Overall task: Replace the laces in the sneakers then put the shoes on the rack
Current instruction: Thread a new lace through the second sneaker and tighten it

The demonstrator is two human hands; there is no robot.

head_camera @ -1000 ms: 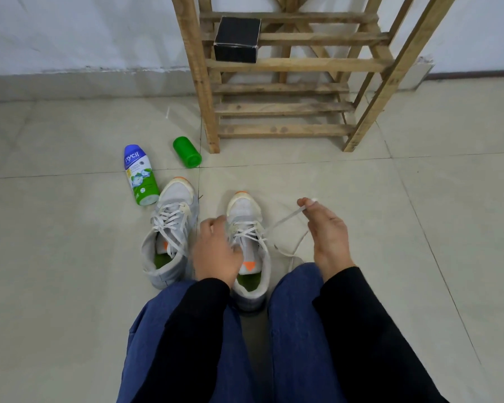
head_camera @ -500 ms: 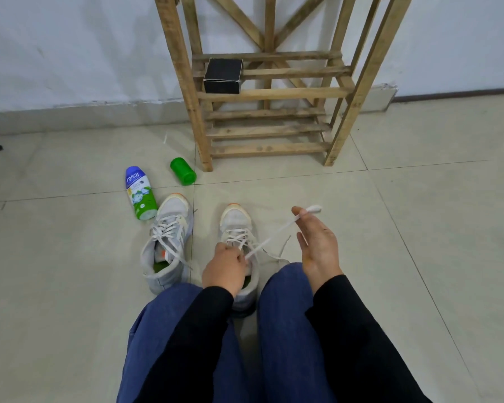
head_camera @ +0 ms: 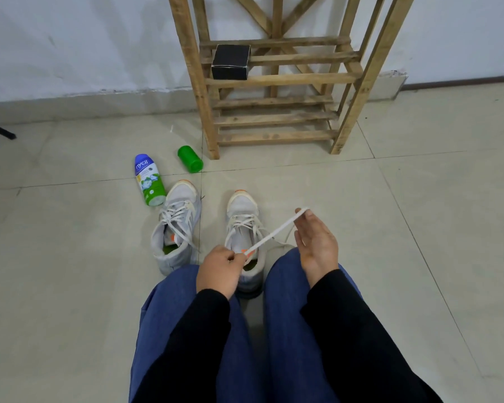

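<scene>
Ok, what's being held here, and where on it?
One white shoelace, stretched between both hands: the left hand pinches it just above the sneaker, the right hand pinches its free end.

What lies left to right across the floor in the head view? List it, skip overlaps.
Blue-capped bottle → green container → sneaker being laced → right hand pinching the lace.

The rack (head_camera: 277,80) is cut off by the top edge, so its upper part is not seen. The heel of the sneaker (head_camera: 243,210) between the knees is hidden behind the left grip (head_camera: 220,271) and a trouser leg (head_camera: 282,286). The end of the lace (head_camera: 274,234) disappears inside this grip. The small print on the bottle (head_camera: 147,181) is unreadable.
</scene>
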